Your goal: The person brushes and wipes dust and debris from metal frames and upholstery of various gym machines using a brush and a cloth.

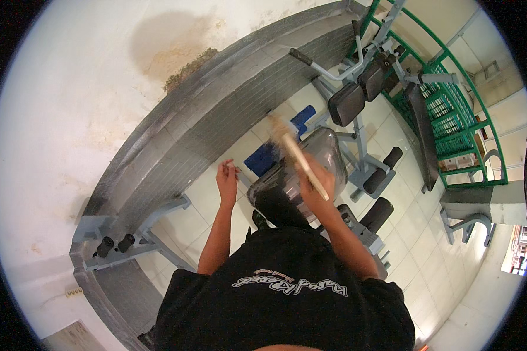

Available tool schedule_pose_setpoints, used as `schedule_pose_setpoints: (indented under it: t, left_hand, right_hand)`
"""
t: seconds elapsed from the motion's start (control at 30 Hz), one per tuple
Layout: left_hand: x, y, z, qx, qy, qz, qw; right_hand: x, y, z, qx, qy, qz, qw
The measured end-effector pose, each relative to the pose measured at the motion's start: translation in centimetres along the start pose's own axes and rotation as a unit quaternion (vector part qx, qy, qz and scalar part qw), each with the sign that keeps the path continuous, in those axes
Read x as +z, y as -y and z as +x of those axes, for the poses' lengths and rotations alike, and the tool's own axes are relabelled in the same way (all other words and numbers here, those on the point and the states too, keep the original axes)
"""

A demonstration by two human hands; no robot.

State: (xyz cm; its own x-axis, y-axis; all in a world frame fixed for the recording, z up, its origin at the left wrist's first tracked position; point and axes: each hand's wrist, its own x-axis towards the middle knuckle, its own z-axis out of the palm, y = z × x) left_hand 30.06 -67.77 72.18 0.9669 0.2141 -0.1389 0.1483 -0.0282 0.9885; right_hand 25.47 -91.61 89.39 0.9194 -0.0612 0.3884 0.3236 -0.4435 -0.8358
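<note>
My right hand [318, 180] grips the pale wooden handle of a brush [295, 149]. Its light bristles are blurred and point away from me, over a dark bench pad [329, 151] with a shiny clear plastic cover. Part of that pad is hidden by my hand and forearm. To the left, my left hand [227, 173] hangs in the air with its fingers loosely bent, and I make out nothing held in it. Just beyond the pad, a blue object [261, 158] shows close to the tiled ledge, partly hidden by the brush.
A grey tiled ledge [228, 94] curves along the stained wall. Exercise machines with black pads [347, 104] and foam rollers [382, 171] stand ahead and right. A green metal rack [459, 127] is at far right. Another grey frame [127, 254] stands at left.
</note>
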Motion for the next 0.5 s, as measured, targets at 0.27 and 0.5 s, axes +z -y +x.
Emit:
schedule_pose_setpoints:
  t: [0.27,0.5]
  left_hand:
    - [7.7,-10.0,2.2,0.195,-0.059,0.053,0.978]
    - [11.6,-11.9,3.0,0.209,-0.024,0.101,0.972]
  right_hand:
    - [-1.3,-11.7,-6.5,0.318,0.021,0.072,0.945]
    - [-1.6,-9.6,-0.9,0.049,-0.024,0.152,0.987]
